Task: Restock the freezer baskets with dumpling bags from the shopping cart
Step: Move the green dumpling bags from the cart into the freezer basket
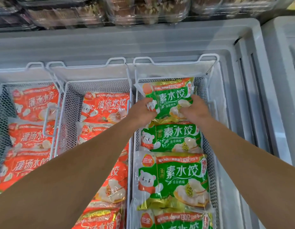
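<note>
A green dumpling bag (pixel 170 98) is held by both hands at the far end of the right wire basket (pixel 211 103), toward 12 o'clock. The left hand (pixel 141 111) is curled on the bag's left edge, fingers pinching the plastic by the bear print; the right hand (pixel 195 109) is curled on the bag's lower right part, fingers closed on the plastic over the dumpling picture. The held bag is tilted, its far end raised against the basket's back mesh, its near end overlapping a second green bag (pixel 171 138) just behind the hands at 6 o'clock. A third green bag (pixel 171 180) is laid flat nearer still, and a fourth green bag (pixel 175 220) is cut by the bottom edge. The middle basket (pixel 97 86), at 9 o'clock from the hands, is filled with orange dumpling bags (pixel 103 106), partly hidden by the left forearm. The left basket (pixel 4 96), further toward 9 o'clock, is stacked with more orange bags (pixel 36 101). All baskets are hung inside a white chest freezer (pixel 143 43). At 12 o'clock above the freezer rim, clear plastic food trays (pixel 143 12) are lined up on a shelf; contents are blurred. Both arms are bare.
</note>
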